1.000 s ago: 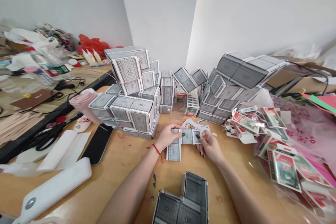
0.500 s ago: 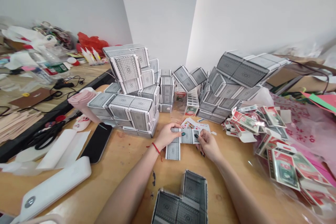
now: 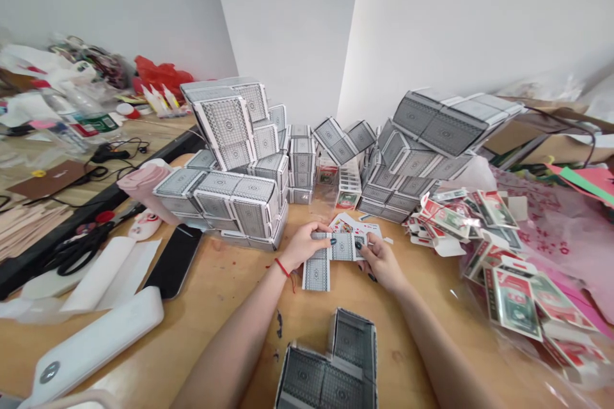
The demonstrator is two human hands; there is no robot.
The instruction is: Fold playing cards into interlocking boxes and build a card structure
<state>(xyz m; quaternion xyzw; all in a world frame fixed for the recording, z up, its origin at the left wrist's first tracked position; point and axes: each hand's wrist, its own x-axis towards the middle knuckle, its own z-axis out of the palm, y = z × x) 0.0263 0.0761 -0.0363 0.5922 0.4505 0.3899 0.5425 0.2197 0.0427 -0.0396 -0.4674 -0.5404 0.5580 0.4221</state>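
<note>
Between my hands lies an L-shaped piece of grey-backed playing cards [image 3: 317, 275], patterned side up, low over the wooden table. My left hand [image 3: 307, 244] pinches its upper left corner, thumb on top. At the right end of the card strip, my right hand [image 3: 378, 259] grips the edge between thumb and fingers. Loose face-up playing cards [image 3: 370, 229] lie just behind the piece. Nearer to me stands an L-shaped block built of cards [image 3: 352, 339], its open top showing the inside. Fingers under the cards are hidden.
Stacked card blocks stand at the back left [image 3: 235, 198] and back right [image 3: 432, 134]. Torn playing-card boxes [image 3: 513, 300] pile up on the right. To the left are a black phone [image 3: 175, 259], black scissors [image 3: 79, 249] and a long white device [image 3: 98, 345].
The view has shifted slightly. Both hands keep their hold on the card piece, and the right fingers have moved a little at its right end.
</note>
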